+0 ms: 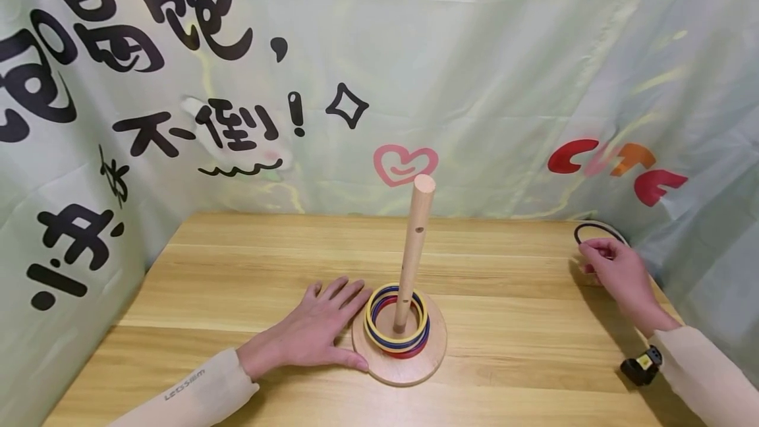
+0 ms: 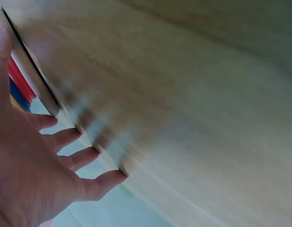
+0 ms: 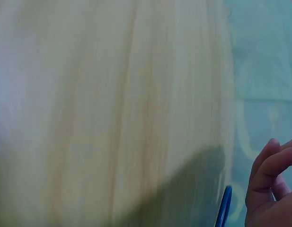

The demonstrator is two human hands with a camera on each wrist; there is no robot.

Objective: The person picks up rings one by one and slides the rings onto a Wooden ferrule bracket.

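Observation:
A wooden peg (image 1: 415,242) stands upright on a round wooden base (image 1: 409,376) near the middle of the table. Yellow, blue and red rings (image 1: 368,323) lie stacked around its foot. My left hand (image 1: 314,329) rests with fingers spread at the left of the base, thumb and index finger at its rim; the left wrist view also shows the hand (image 2: 37,175) against the base's edge (image 2: 34,66). At the far right corner, my right hand (image 1: 619,272) pinches a dark blue ring (image 1: 586,225) between thumb and fingers. Part of that ring (image 3: 225,206) shows in the right wrist view.
The wood-grain table (image 1: 504,295) reaches back to a pale printed curtain (image 1: 486,84), which also hangs along both sides. A small black device (image 1: 642,366) is worn at the right wrist.

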